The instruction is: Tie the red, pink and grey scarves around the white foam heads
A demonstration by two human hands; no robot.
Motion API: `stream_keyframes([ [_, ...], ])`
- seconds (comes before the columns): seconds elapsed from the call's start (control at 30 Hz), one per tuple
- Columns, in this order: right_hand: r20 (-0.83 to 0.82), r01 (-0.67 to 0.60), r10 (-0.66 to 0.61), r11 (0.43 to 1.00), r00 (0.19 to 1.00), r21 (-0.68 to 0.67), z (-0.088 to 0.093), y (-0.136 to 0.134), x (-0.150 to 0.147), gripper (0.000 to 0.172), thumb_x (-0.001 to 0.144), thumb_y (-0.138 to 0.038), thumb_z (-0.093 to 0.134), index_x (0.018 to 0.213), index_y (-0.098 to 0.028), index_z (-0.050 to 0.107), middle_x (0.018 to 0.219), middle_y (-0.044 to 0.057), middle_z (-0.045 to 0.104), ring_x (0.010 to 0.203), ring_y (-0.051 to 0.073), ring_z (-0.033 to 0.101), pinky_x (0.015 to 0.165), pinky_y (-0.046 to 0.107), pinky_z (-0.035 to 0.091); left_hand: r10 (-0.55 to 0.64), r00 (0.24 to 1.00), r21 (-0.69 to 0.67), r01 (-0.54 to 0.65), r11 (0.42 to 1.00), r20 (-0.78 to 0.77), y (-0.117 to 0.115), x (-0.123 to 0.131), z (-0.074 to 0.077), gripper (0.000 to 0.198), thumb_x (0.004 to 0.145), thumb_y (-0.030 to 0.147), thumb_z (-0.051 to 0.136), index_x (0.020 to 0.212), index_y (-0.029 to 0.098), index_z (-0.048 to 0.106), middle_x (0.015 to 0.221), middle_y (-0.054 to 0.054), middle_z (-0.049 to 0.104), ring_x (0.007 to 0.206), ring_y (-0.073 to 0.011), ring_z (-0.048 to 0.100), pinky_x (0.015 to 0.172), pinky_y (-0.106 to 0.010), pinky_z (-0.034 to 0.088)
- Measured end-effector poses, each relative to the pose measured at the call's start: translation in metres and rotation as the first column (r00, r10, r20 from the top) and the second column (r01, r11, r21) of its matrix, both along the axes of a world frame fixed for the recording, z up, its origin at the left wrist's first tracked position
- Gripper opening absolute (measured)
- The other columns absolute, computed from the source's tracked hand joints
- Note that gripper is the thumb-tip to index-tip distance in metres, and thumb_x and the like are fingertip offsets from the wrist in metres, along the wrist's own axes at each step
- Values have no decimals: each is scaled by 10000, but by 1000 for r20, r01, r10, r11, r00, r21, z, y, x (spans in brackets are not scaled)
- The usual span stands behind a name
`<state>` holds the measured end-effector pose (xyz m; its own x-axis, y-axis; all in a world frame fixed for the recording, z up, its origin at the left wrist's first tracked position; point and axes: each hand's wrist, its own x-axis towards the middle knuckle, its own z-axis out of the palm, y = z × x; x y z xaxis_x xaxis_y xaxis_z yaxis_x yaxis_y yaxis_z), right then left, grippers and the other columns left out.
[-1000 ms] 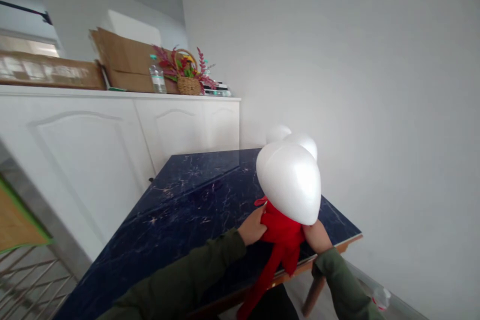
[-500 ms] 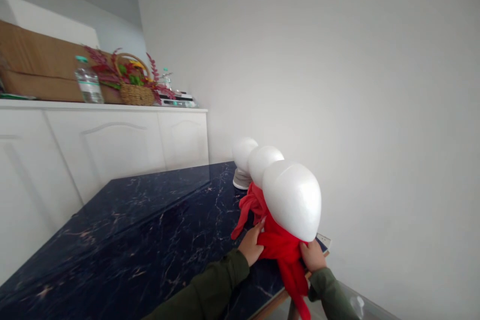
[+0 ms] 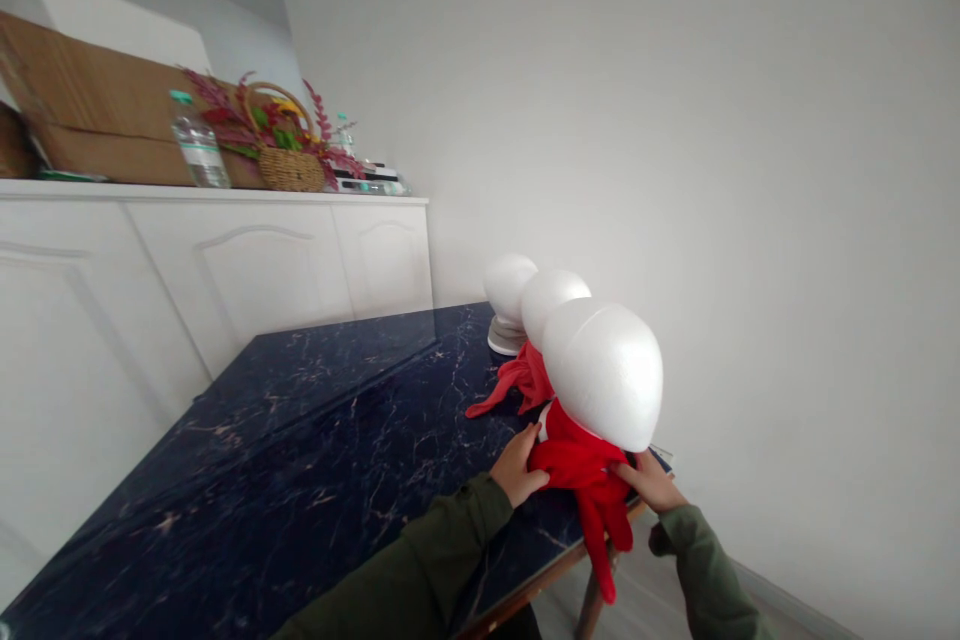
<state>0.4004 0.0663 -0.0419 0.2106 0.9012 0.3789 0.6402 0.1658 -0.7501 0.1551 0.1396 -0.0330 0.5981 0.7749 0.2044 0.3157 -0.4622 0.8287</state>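
Both hands are sliding lower on the red scarf (image 3: 581, 465) than half a second ago, and the long tail that was hanging well past the worktop edge is now drooping in a shorter bunch. By my judgement the wrap around the neck of the nearest foam head (image 3: 606, 372) is being snugged and settled. The dark marble worktop (image 3: 300, 440) is carrying three white heads in a row by the wall; the middle head (image 3: 551, 295) is already wearing its own red scarf (image 3: 517, 382), while the far one (image 3: 508, 282) is standing bare. The left hand (image 3: 517, 465) is pressing flat on the cloth, fingers extended; the right hand (image 3: 651, 482) is doing likewise (neither is clenching). Nothing is blocking them. On the white cabinet (image 3: 225, 260) behind are sitting cardboard boxes (image 3: 90, 110), a flower basket (image 3: 289, 165) and a water bottle (image 3: 196, 142).
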Motion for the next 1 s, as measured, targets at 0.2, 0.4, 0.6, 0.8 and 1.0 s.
stream_keyframes([
  [0.2, 63, 259, -279, 940, 958, 222, 7, -45, -30, 419, 674, -476, 596, 951, -167, 540, 938, 82, 566, 920, 256, 512, 875, 459, 379, 32, 999, -18, -32, 999, 42, -26, -39, -11, 724, 619, 158, 562, 1310, 74, 363, 1364, -145, 373, 1265, -267, 323, 1079, -423, 213],
  [0.4, 31, -84, 79, 956, 996, 282, 13, -71, -160, 143, 845, -285, 428, 805, -190, 528, 799, 46, 551, 778, 176, 526, 713, 327, 442, 109, 993, -59, -106, 993, 49, -74, -128, -21, 420, 744, 254, 501, 1158, 190, 541, 1175, -62, 572, 1092, -203, 513, 960, -362, 400],
  [0.6, 41, -620, 619, 785, 784, 9, 21, -32, -285, 340, 850, -207, 401, 1166, -211, 528, 1217, 58, 537, 1149, 171, 460, 998, 364, 351, 191, 980, 238, -174, 956, -50, -105, -192, -19, 384, 761, 182, 449, 1127, 186, 566, 1144, -77, 593, 1076, -207, 524, 969, -373, 390],
  [0.8, 61, -633, 635, 773, 770, -55, 6, -31, -304, 311, 879, -253, 375, 1088, -228, 605, 1109, 26, 618, 1088, 169, 513, 990, 375, 356, 247, 960, 366, -184, 912, -134, -118, -200, -16, 366, 762, 104, 408, 1069, 170, 597, 1048, -79, 634, 1009, -180, 559, 915, -345, 442],
  [1.0, 57, -629, 633, 774, 772, -74, 9, -32, -300, 307, 870, -252, 394, 1091, -226, 607, 1116, 19, 618, 1086, 157, 515, 998, 355, 346, 218, 969, 400, -155, 903, -116, -116, -198, -20, 392, 739, 102, 439, 1105, 142, 571, 1103, -92, 608, 1063, -193, 528, 956, -368, 413],
])
